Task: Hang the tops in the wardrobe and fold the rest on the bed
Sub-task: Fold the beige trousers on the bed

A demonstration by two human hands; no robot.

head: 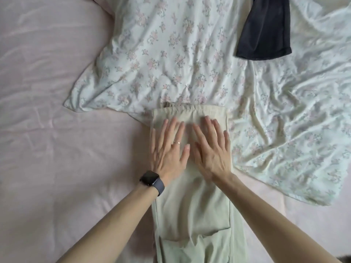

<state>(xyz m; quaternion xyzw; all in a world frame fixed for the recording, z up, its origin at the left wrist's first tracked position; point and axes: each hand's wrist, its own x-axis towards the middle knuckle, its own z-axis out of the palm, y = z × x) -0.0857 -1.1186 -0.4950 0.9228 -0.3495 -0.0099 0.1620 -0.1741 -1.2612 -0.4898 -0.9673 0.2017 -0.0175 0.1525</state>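
Beige trousers (pixel 191 205) lie lengthwise on the pink bed (pixel 47 130), lower centre of frame. My left hand (pixel 169 149) and right hand (pixel 210 149) press flat on them, grip open, smoothing. Next, I reckon, a crosswise fold needing pinched corners.

The pale green trousers (pixel 191 215) are running off the bottom edge, their lower part out of sight. The left hand (pixel 171 149) and right hand (pixel 212 149) (both lying flat) are covering the folded cloth beneath them. The top edge is cutting off the dark garment (pixel 266 29), and the floral duvet (pixel 171 54) is running out top and right.
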